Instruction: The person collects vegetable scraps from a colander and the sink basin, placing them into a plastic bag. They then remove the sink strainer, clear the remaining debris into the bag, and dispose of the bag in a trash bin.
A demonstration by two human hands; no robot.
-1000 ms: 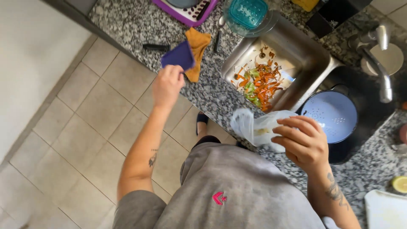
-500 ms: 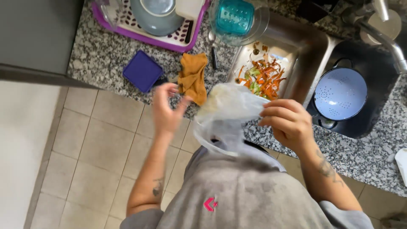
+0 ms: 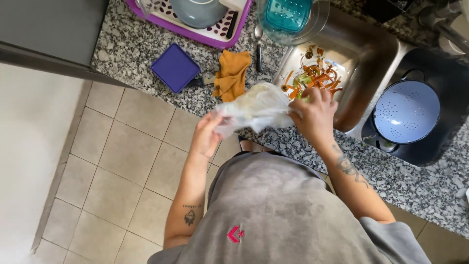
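Holding a thin clear plastic bag [image 3: 256, 108] at frame centre, over the worktop [image 3: 127, 54] edge: left hand [image 3: 206, 134] grip pinches its left end, right hand [image 3: 315, 115] grip is closed on its right end beside the sink [image 3: 371, 49] with orange peelings [image 3: 315, 78]. Risk: film is slack, so one pinch could slip and drop the mouth shut. Versus 0.5 s ago, the left hand was open and off the bag; now both hands stretch it flatter.

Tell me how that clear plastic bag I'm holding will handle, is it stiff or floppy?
Probably floppy: the clear plastic bag crumples and sags between the left hand and right hand. It looks thin and light, so it would likely drift or collapse if released. The glossy film may be slippery, so pinching its edge seems safest.
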